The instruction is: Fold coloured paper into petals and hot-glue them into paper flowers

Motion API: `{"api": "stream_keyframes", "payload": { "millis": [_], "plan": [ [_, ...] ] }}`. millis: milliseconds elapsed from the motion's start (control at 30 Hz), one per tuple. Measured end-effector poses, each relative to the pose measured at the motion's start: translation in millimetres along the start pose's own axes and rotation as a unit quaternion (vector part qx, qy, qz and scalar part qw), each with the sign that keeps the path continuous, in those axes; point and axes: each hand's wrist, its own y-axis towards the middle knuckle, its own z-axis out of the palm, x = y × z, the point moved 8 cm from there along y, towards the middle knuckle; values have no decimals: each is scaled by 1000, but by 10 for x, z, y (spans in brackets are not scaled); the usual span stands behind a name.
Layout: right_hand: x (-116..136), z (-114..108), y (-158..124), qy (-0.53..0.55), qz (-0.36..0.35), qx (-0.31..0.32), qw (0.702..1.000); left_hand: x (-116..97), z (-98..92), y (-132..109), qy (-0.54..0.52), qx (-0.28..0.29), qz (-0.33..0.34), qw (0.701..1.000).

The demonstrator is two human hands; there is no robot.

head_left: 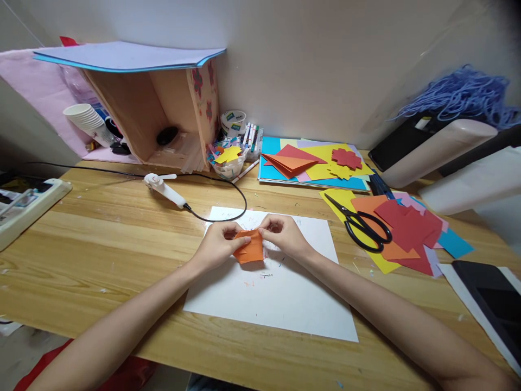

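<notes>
A small folded piece of orange paper (250, 248) is held just above a white sheet (277, 293) lying on the wooden table (101, 244). My left hand (217, 244) pinches its left edge with thumb and fingers closed. At the paper's upper right edge my right hand (283, 234) pinches it too, fingers curled. The two hands almost touch over the paper.
Black scissors (362, 225) lie on loose coloured sheets at the right. A stack of coloured paper (313, 163) sits behind. A corded white glue gun (165, 189), a cup of scraps (228, 160), markers (251, 136), a cardboard box (154, 108), paper cups (87, 122) and a power strip (24, 203) stand left and back.
</notes>
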Motion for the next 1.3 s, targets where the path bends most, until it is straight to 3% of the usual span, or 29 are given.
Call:
{"api": "stream_keyframes", "payload": {
  "millis": [200, 467, 667, 767, 867, 967, 1133, 1300],
  "plan": [
    [-61, -128, 32, 25, 43, -43, 998, -66, -142, 24, -39, -24, -9, 999],
    [68, 137, -22, 13, 6, 106, 994, -104, -319, 10, -65, -126, 22, 990],
    [-11, 122, 4, 28, 41, 113, 992, -162, -387, -25, -70, -174, 38, 982],
    [-45, 23, 41, 36, 42, 52, 997, -137, -352, 2, -68, -147, 19, 987],
    [-62, -95, 58, 42, 19, -20, 999, -63, -212, 37, -40, -58, -23, 997],
    [-56, -124, 52, 21, -15, -39, 999, -41, -110, 35, 4, -2, -21, 1000],
    [70, -15, 14, -38, -68, -6, 997, -52, -78, 23, 19, -9, 11, 1000],
    [171, 13, -1, -40, -68, -11, 997, -115, -209, 21, 32, -44, 15, 998]
  ]
}}
